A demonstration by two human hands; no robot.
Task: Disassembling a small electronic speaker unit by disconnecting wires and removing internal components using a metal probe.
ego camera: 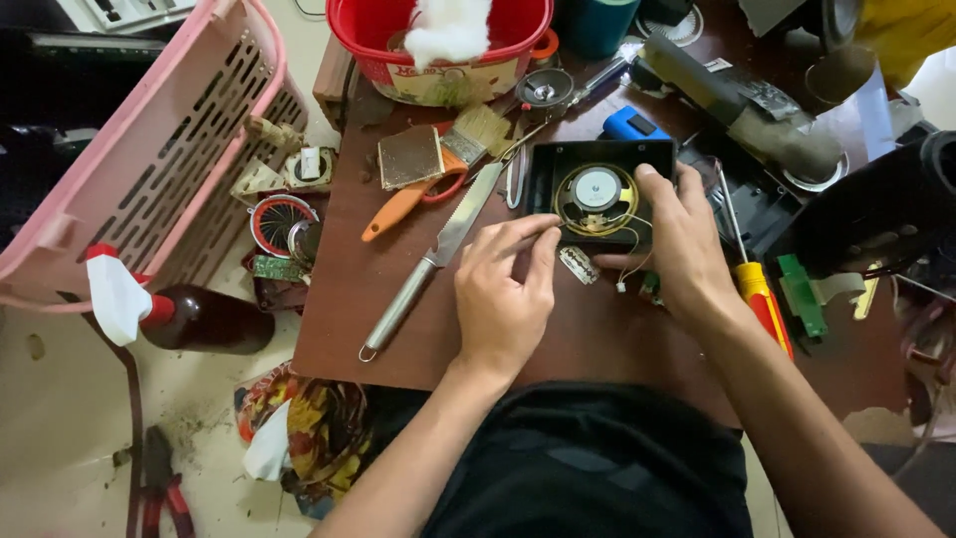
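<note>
At the top centre of the frame I see a round red tub (364,30) with a cream printed band (438,85) wrapped round its lower wall, and just to its right a teal cylindrical container (597,22) cut off by the top edge. At the left edge a dark brown spray bottle (204,319) with a white and red trigger head lies on its side. In the upper right, a dark sticker (762,97) sits on a grey roll (787,134).
</note>
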